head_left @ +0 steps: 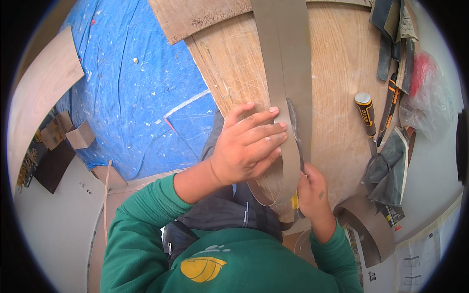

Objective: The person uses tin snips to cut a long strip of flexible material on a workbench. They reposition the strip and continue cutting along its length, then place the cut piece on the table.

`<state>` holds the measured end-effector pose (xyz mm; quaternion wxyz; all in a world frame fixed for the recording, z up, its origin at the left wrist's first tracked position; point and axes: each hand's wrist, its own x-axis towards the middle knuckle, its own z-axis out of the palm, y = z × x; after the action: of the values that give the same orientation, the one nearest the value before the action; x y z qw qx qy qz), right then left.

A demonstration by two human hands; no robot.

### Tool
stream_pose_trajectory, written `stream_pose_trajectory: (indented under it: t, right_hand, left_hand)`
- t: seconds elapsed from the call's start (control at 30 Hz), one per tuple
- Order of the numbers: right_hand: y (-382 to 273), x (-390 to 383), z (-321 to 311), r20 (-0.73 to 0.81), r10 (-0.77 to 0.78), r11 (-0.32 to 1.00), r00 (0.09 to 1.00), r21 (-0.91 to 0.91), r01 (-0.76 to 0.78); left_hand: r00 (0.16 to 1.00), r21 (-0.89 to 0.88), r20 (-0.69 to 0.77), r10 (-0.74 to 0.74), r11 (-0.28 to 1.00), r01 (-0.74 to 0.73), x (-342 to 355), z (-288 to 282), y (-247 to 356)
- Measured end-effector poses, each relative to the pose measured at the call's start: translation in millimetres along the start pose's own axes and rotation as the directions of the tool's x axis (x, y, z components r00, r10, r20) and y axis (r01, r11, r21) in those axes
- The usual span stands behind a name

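Note:
A long grey-brown strip (298, 53) of thin sheet runs toward me over the wooden board. A lengthwise line divides it, and near my hands a narrow band (291, 171) parts from it and curls down in a loop. My left hand (251, 146) has its fingers stretched out, their tips resting on this band. My right hand (315, 193) is closed around the handle of dark-bladed snips (294, 122), marked yellow near the grip. Their blade lies at the split between the two bands; the rest is largely hidden by the strip and hand.
The wooden board (337, 63) lies over my lap area. To its right are a screwdriver-like tool with a yellow-and-black handle (365, 115), an orange-and-black utility knife (388, 110) and a clear plastic bag (430, 107). A coiled brown strip (371, 229) stands lower right. Blue sheeting (141, 88) covers the left floor.

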<state>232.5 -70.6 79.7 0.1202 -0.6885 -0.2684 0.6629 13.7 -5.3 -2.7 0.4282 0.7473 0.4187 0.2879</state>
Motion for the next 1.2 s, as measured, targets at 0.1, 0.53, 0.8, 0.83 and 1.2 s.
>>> stream_pose_trajectory:
  t: [0.1, 0.53, 0.8, 0.83, 1.2]
  right_hand:
    - [-2.2, 1.9, 0.1, -0.007, -0.013, 1.0, 1.0, -0.008, 0.013]
    - [-3.0, 4.8, 0.6, -0.004, 0.009, 0.999, 1.0, 0.043, -0.009]
    - [-7.2, 7.6, -2.4, 0.011, -0.028, 1.0, 1.0, -0.014, 0.028]
    - [-8.4, 7.9, -2.3, 0.011, -0.017, 1.0, 1.0, -0.018, 0.017]
    - [1.2, 10.0, -1.0, -0.003, 0.019, 1.0, 1.0, 0.015, -0.019]
  left_hand:
    - [1.0, -0.018, 0.001, -0.009, 1.0, 0.009, 0.6, -1.3, 5.0]
    - [1.0, -0.034, -0.01, -0.016, 0.999, 0.015, 0.7, -1.2, 6.9]
    - [1.0, -0.067, 0.006, -0.027, 0.997, 0.028, 0.0, -3.9, 11.6]
    - [0.999, -0.073, -0.002, -0.032, 0.997, 0.032, -0.2, -4.0, 12.0]
    - [1.0, -0.067, 0.014, -0.025, 0.997, 0.026, 0.1, -5.5, 10.1]
